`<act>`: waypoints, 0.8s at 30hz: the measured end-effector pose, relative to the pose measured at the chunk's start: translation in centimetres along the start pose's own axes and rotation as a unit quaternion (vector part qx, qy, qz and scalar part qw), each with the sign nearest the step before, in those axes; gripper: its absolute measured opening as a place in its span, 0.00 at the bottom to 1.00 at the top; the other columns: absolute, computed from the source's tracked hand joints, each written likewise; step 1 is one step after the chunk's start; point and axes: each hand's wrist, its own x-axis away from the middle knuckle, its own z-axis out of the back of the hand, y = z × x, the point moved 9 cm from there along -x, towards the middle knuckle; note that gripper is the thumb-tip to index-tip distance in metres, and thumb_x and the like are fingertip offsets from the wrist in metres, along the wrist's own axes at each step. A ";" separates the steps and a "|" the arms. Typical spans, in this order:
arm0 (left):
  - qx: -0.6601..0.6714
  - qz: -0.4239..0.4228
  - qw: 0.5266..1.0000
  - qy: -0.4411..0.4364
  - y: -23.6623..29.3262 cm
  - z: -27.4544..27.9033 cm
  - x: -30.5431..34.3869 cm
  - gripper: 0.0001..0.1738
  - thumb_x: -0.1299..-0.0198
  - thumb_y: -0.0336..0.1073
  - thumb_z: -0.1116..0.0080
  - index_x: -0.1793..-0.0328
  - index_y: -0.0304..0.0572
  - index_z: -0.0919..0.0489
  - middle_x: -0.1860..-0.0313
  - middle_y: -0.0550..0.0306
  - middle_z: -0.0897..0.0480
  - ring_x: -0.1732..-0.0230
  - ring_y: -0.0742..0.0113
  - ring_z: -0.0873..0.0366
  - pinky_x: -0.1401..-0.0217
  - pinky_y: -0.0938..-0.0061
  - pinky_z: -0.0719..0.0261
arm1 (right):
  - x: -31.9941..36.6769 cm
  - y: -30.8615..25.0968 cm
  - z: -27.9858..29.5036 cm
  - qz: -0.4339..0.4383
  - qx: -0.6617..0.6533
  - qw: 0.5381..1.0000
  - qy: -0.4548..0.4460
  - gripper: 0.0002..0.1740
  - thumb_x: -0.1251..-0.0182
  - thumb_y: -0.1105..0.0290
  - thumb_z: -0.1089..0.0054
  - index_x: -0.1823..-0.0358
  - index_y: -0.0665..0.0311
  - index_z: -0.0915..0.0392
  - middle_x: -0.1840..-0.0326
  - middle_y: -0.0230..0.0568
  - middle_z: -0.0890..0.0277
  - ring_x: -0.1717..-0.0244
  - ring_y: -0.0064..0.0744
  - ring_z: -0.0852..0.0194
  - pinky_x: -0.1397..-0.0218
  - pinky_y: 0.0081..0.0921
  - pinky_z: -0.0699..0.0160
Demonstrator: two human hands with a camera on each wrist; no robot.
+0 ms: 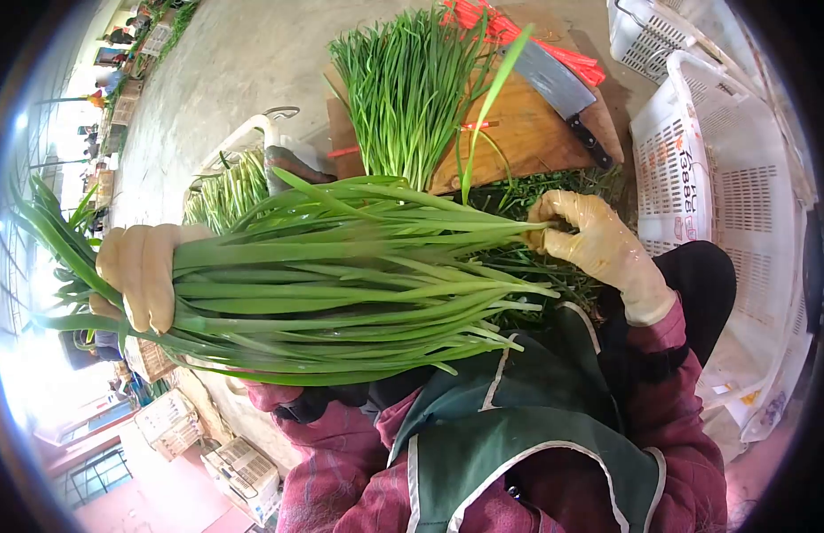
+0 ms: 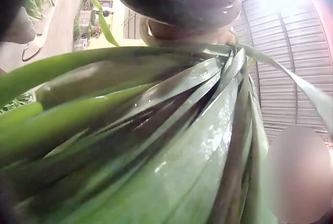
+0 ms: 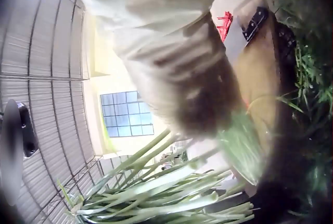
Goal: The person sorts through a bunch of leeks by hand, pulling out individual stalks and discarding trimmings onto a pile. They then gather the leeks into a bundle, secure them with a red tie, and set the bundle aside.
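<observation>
A large bunch of garlic chives [image 1: 341, 289] lies sideways across the head view, over the person's lap. The gloved left hand [image 1: 147, 271] grips it toward the leafy end, its fingers wrapped over the blades. At the pale stem end, the gloved right hand [image 1: 603, 244] pinches a stem tip between thumb and fingers. Wet broad leaves [image 2: 208, 140] fan out below the hand in the left wrist view. In the right wrist view, the glove [image 3: 166, 52] hides its own fingertips, and the pale stems [image 3: 151, 198] spread below it.
Another chive pile [image 1: 412, 98] lies on a wooden board [image 1: 509, 115] beside a cleaver [image 1: 554, 84] and red strips [image 1: 572, 60]. Green trimmings [image 1: 563, 275] lie under the right hand. White crates [image 1: 674, 169] stand at the right; a basket of chives [image 1: 225, 195] is behind the bunch.
</observation>
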 end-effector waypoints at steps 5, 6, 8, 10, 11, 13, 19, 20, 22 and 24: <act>-0.016 -0.008 1.000 0.008 1.1 -0.4 -0.1 0.20 0.38 0.36 0.46 0.80 0.57 0.41 0.89 0.67 0.26 0.85 0.79 0.28 0.80 0.89 0.28 | -0.2 5.3 1.1 0.030 0.256 0.963 0.077 0.07 0.40 0.71 0.43 0.64 0.69 0.25 0.77 0.41 0.25 0.71 0.34 0.25 0.67 0.32 0.28; -0.021 -0.011 1.000 0.008 1.5 -0.6 -0.1 0.20 0.38 0.36 0.46 0.80 0.57 0.41 0.89 0.67 0.26 0.85 0.79 0.28 0.80 0.89 0.28 | -0.4 6.1 1.2 0.028 0.275 0.958 0.073 0.07 0.40 0.72 0.44 0.65 0.68 0.25 0.77 0.41 0.26 0.71 0.37 0.24 0.67 0.33 0.28; -0.033 -0.017 0.999 0.010 2.2 -1.0 0.0 0.20 0.38 0.36 0.46 0.80 0.56 0.41 0.89 0.67 0.26 0.85 0.79 0.28 0.80 0.89 0.28 | -0.8 7.0 1.3 -0.055 0.072 0.994 0.067 0.05 0.41 0.74 0.44 0.64 0.64 0.23 0.77 0.42 0.25 0.76 0.37 0.24 0.71 0.30 0.29; -0.041 -0.020 0.999 0.012 2.6 -1.3 0.0 0.20 0.38 0.36 0.46 0.80 0.56 0.40 0.89 0.67 0.26 0.85 0.79 0.28 0.80 0.89 0.28 | -1.0 8.5 0.7 -0.172 -0.102 0.975 0.094 0.05 0.41 0.75 0.44 0.63 0.64 0.23 0.77 0.42 0.25 0.78 0.33 0.26 0.73 0.27 0.30; -0.042 -0.024 0.999 0.014 2.8 -1.3 0.0 0.20 0.38 0.36 0.46 0.80 0.56 0.40 0.89 0.67 0.26 0.85 0.79 0.28 0.80 0.89 0.28 | -0.9 8.6 0.8 -0.191 -0.128 0.967 0.109 0.05 0.42 0.75 0.43 0.63 0.64 0.22 0.78 0.41 0.24 0.79 0.31 0.27 0.74 0.26 0.31; -0.048 -0.024 0.998 0.016 3.0 -1.4 0.1 0.19 0.38 0.36 0.46 0.80 0.56 0.40 0.89 0.67 0.26 0.84 0.79 0.28 0.80 0.89 0.27 | -1.4 5.9 1.8 -0.075 0.057 0.986 0.136 0.03 0.41 0.76 0.41 0.65 0.66 0.22 0.78 0.39 0.24 0.79 0.27 0.28 0.73 0.23 0.32; -0.053 -0.021 0.998 0.016 2.7 -1.4 0.1 0.19 0.38 0.36 0.47 0.80 0.56 0.40 0.89 0.67 0.26 0.84 0.79 0.28 0.79 0.89 0.27 | 0.4 -1.5 1.1 0.084 0.061 0.993 0.049 0.02 0.43 0.78 0.42 0.69 0.67 0.22 0.71 0.39 0.19 0.71 0.32 0.23 0.65 0.27 0.27; -0.054 -0.019 0.998 0.017 2.6 -1.3 0.1 0.19 0.38 0.36 0.47 0.80 0.56 0.40 0.89 0.67 0.26 0.84 0.79 0.28 0.79 0.89 0.27 | 0.9 -3.8 0.7 0.132 0.030 0.990 0.023 0.02 0.44 0.78 0.42 0.69 0.67 0.21 0.71 0.38 0.19 0.70 0.34 0.22 0.64 0.28 0.26; -0.054 -0.016 0.998 0.017 2.2 -1.2 0.0 0.19 0.38 0.36 0.47 0.80 0.56 0.40 0.89 0.66 0.26 0.84 0.79 0.28 0.79 0.88 0.27 | 1.4 -6.3 -0.4 0.229 0.013 0.973 -0.010 0.04 0.46 0.78 0.43 0.68 0.66 0.20 0.68 0.38 0.18 0.65 0.40 0.20 0.58 0.33 0.24; -0.051 -0.010 0.999 0.016 1.7 -1.1 -0.2 0.19 0.38 0.36 0.47 0.80 0.56 0.40 0.88 0.66 0.26 0.84 0.79 0.28 0.78 0.88 0.27 | 1.1 -6.2 -1.6 0.227 0.060 0.972 -0.014 0.06 0.47 0.79 0.41 0.68 0.66 0.19 0.68 0.41 0.18 0.65 0.41 0.20 0.59 0.34 0.24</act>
